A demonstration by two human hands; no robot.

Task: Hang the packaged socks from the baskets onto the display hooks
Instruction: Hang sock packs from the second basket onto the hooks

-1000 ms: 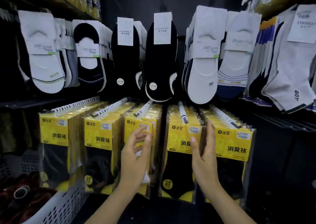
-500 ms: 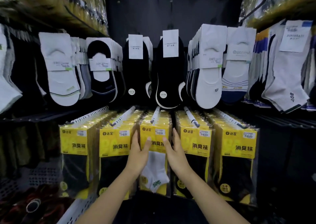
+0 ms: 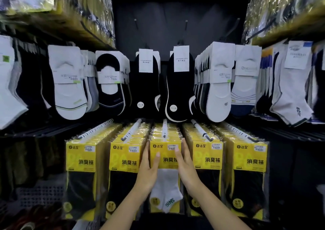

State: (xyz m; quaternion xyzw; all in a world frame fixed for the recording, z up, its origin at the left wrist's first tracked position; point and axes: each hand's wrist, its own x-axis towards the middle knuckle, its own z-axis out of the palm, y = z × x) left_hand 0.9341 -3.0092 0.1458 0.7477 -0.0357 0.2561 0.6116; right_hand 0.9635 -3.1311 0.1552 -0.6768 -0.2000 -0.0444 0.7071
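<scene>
Well, head view only. Shows the white-sock packet (image 3: 166,153) at the front end of the middle hook (image 3: 164,129), foremost in the yellow row threaded on it. Shows the left hand (image 3: 148,170) flat against the packet's edge to the left of that hook and the right hand (image 3: 186,166) mirrored to the right, with fingers straight and close together, thumbs laid on the yellow card, not curled or clamped. Cannot tell whether the card's hole sits fully over the hook's upturned tip. Looks like squaring-up of the row.

Risks, as judged:
- If pushed unevenly, could skew the packet and wedge it against the black-sock stacks (image 3: 124,161) either side of the hook.
- If released while only half threaded, could drop it below the hook.
- If shoved hard, could crumple the glossy film or tear the card at its hole.

Leaves the basket (image 3: 40,192), low and far left of the hook, too dark to read.
</scene>
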